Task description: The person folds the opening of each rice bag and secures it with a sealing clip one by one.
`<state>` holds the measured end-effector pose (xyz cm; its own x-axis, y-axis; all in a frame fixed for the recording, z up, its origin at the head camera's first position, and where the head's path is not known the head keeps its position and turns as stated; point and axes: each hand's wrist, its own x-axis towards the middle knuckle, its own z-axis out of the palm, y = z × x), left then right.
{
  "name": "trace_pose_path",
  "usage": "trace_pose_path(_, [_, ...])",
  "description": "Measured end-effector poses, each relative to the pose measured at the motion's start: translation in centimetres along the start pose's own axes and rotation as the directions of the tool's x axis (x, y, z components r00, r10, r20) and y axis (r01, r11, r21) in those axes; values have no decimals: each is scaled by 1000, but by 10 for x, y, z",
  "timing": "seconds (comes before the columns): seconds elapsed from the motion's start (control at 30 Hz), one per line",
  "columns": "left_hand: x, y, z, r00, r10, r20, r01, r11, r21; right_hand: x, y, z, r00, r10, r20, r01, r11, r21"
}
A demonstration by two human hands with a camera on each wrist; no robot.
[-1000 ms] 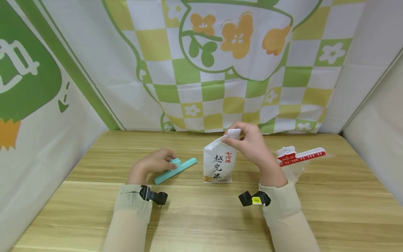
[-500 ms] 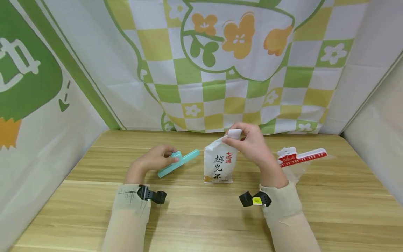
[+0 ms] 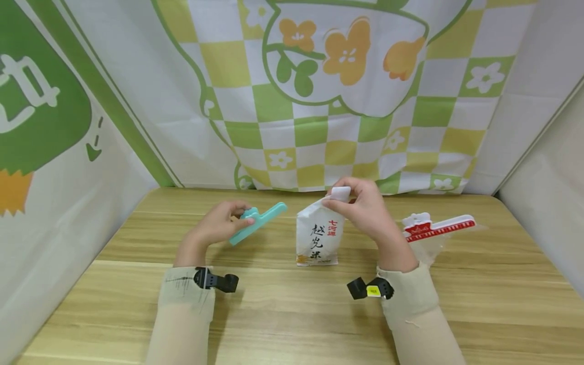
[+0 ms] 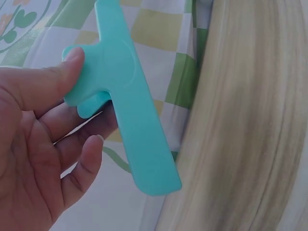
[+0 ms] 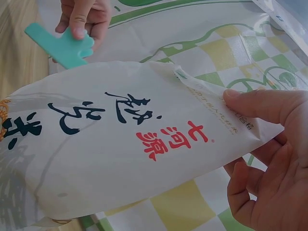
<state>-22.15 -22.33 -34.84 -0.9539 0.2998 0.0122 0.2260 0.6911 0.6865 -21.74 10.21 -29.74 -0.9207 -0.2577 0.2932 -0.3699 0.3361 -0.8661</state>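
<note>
A turquoise bag clip (image 3: pixel 259 221) is pinched by its handle between the thumb and fingers of my left hand (image 3: pixel 219 221); the left wrist view shows the clip's long flat bar (image 4: pixel 139 120) slanting in front of the drape. My right hand (image 3: pixel 362 208) pinches the folded top of a white paper rice bag (image 3: pixel 318 235) with black and red characters. The bag stands upright, its base at the table. In the right wrist view the bag's printed face (image 5: pixel 110 139) fills the middle, with the turquoise clip behind it.
To the right lies a red and white bag clip (image 3: pixel 438 226) on a clear plastic bag (image 3: pixel 429 249), partly behind my right forearm. The wooden table (image 3: pixel 283 314) ends at a checkered drape (image 3: pixel 310 132) at the back. White fabric walls stand at both sides.
My left hand has lifted the turquoise clip off the table, moving it up and slightly away. The right hand keeps its pinch on the rice bag, which has hardly moved.
</note>
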Motion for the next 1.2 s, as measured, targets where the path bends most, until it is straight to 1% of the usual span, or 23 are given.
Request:
trace_pose_path(0.2, [-2, 1, -3, 999, 36, -25, -37, 997, -64, 0, 0, 1, 1000, -9, 2, 9, 1000, 13])
trace_pose_path(0.37, [-1, 5, -2, 997, 69, -35, -72, 992, -105, 0, 1, 1, 1000, -13, 3, 13, 1000, 16])
trace_pose_path(0.47, [-1, 10, -2, 992, 115, -52, -120, 985, -126, 0, 2, 1, 1000, -13, 4, 13, 1000, 14])
trace_pose_path(0.6, [-1, 19, -2, 980, 180, -81, -191, 970, -148, 0, 2, 1, 1000, -14, 4, 14, 1000, 11])
trace_pose_path(0.67, [-2, 23, -1, 976, 199, -83, -210, 965, -156, 0, 1, 1, 1000, -16, 3, 16, 1000, 13])
trace_pose_path(0.83, [-3, 30, 1, 975, 215, -62, -223, 960, -171, 0, 1, 1, 1000, -19, 8, 19, 1000, 17])
trace_pose_path(1.03, [-2, 32, 4, 973, 228, -39, -231, 954, -190, 0, 1, 1, 1000, -16, 13, 16, 1000, 10])
trace_pose_path(1.2, [0, 35, 6, 969, 244, -29, -245, 952, -182, 0, 1, 1, 1000, -23, 11, 23, 1000, 11])
